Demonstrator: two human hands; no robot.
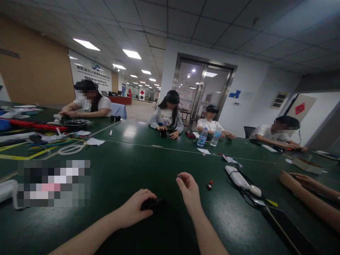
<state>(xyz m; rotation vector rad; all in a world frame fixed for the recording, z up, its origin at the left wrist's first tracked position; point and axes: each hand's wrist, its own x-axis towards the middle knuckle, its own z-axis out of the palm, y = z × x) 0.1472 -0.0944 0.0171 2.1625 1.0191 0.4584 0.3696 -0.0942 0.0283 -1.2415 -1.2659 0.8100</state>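
On the green table (127,170), a small black object (156,204) lies in front of me, its kind too dark to make out. My left hand (137,208) is closed round its left end, thumb on the near side and fingers over the far side. To the right, my right hand (188,189) is raised a little over the table, thumb and index finger pinched on a small dark piece (180,176) that I cannot identify. A small red and black item (209,185) lies to the right of my right hand.
A white power strip (237,177) with black cables lies at the right, near another person's hands (290,180). Two water bottles (202,137) stand farther back. Cables, a white coil (71,149) and tools cover the left side. Several people sit round the table.
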